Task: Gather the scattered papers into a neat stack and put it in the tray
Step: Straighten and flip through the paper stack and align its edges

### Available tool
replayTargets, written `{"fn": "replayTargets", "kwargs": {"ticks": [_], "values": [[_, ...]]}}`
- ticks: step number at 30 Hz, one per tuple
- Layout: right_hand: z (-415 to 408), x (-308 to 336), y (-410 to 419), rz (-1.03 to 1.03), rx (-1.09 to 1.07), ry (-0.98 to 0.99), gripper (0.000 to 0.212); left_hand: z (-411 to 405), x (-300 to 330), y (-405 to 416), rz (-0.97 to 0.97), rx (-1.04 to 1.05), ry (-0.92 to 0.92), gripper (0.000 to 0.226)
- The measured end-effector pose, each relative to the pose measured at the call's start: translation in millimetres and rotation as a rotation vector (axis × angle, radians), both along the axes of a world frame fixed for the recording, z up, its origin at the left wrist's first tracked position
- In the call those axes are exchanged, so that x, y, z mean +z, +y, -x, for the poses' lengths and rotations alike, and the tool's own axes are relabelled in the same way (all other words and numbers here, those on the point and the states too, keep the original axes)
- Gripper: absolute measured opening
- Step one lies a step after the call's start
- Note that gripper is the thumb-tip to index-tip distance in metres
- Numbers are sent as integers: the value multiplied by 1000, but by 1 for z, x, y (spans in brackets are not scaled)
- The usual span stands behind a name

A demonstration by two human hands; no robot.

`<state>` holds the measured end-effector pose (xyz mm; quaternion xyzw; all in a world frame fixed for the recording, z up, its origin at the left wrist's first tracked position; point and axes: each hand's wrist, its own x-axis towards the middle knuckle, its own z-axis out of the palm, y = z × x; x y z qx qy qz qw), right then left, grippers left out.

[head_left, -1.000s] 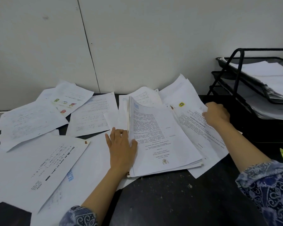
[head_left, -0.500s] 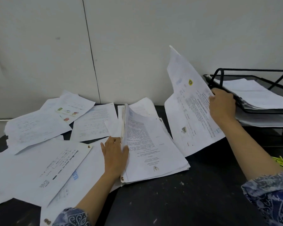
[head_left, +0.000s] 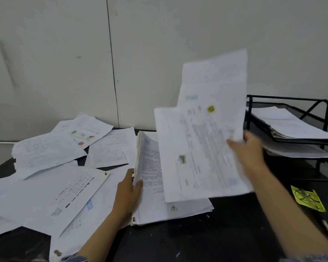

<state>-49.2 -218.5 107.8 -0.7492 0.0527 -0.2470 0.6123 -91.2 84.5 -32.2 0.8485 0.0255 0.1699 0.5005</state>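
We're seeing the right hand (head_left: 248, 154) gripping a few loose sheets (head_left: 203, 148) by their right edge, thumb on the printed face, holding them lifted and tilted over the stack (head_left: 159, 201); it's motion-blurred, so the finger detail behind the paper isn't readable. The left hand (head_left: 128, 195) is pressing against the stack's left edge, thumb hooking over the top page, fingers hidden behind the raised edge. The stack is lying on the black table (head_left: 225, 242), centre of the view, edges uneven, its left side lifting up.

More scattered papers (head_left: 51, 195) are lying overlapped across the left half of the table, some reaching the wall (head_left: 64, 53).

The black wire tray (head_left: 311, 104) is sitting at the right, against the wall, well apart from the stack; both tiers are already holding paper. We're also seeing a crumpled yellow note (head_left: 308, 199) lying on the table in front of the tray.
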Motion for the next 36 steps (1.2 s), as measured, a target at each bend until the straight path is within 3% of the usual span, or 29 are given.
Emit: {"fn": "replayTargets", "kwargs": {"ticks": [3, 5, 9, 11, 14, 17, 23, 28, 31, 36], "values": [[6, -58, 15, -122, 54, 162, 19, 2, 3, 1, 52, -31, 32, 51], [8, -88, 26, -160, 82, 231, 18, 2, 5, 1, 47, -34, 36, 56], [10, -120, 43, -183, 97, 278, 29, 0, 1, 2, 40, 11, -7, 22], [10, -126, 48, -175, 115, 276, 29, -1, -1, 3, 36, 16, 2, 13], [12, -130, 46, -197, 139, 224, 25, -3, -1, 4, 17, 19, 34, 42], [17, -132, 42, -177, 147, 160, 12, -4, -5, 4, -1, 11, 49, 47], [21, -139, 34, -125, 128, 132, 22, -6, -6, 5, 54, 40, -26, 34], [21, -141, 31, -103, 115, 121, 30, -1, 0, 2, 98, 29, -20, 61], [23, -137, 33, 24, 138, 153, 35, 0, 2, 0, 147, 35, -15, 69], [21, -136, 33, 123, 172, 145, 13, -1, -2, 1, 161, 27, -21, 71]]}}
